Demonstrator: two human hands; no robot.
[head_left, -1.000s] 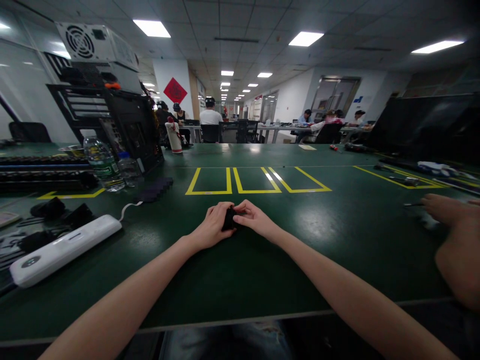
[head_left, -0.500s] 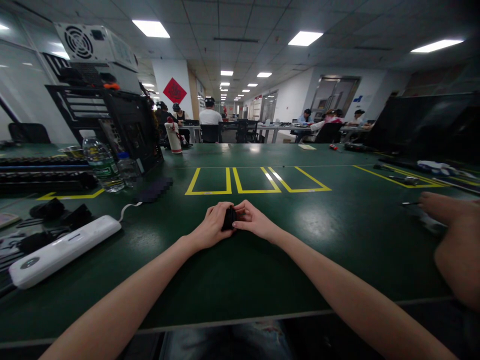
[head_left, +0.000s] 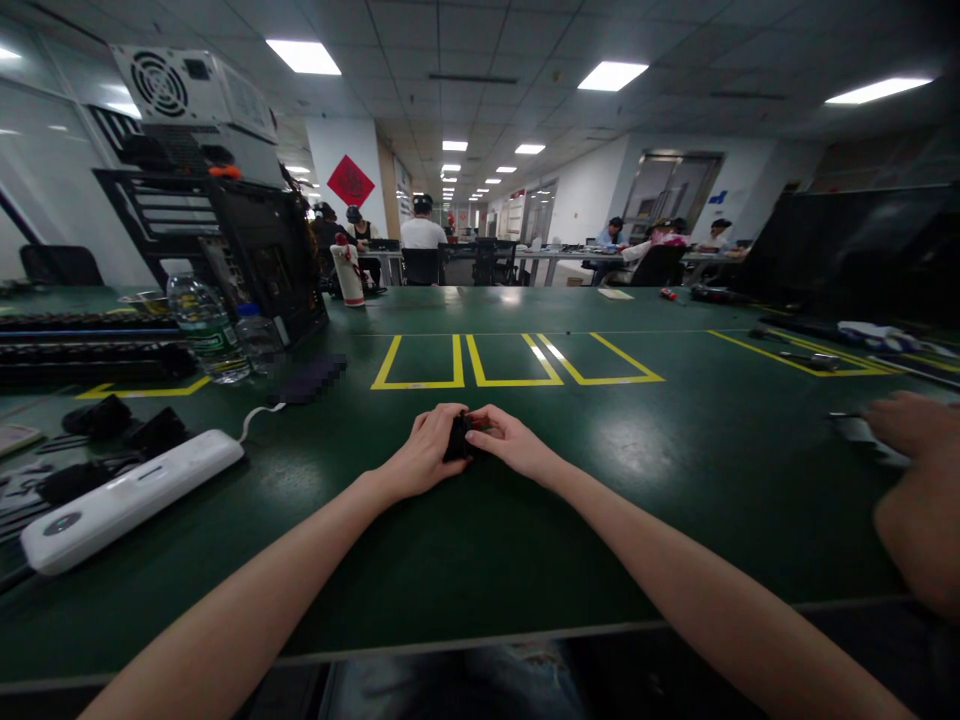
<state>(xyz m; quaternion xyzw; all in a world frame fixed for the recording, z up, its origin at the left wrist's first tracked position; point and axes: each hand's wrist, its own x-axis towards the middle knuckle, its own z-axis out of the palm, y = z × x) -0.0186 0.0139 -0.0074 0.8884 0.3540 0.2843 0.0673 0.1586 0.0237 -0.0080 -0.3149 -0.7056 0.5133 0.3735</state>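
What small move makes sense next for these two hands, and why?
Probably a slight adjustment with the right hand while the left hand braces the small black part. The left hand wraps its left side, and the right thumb and fingers are at its right side. The detail being worked is too dark to make out.

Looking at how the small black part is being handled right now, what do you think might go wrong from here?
The small black part is largely covered by the left hand, so a misalignment could go unnoticed.

The right hand seems to hold it only with the fingers, so it might slip and drop onto the green table.

At the right, a co-worker's hand is busy at the same table, so a reach that way might bump it.
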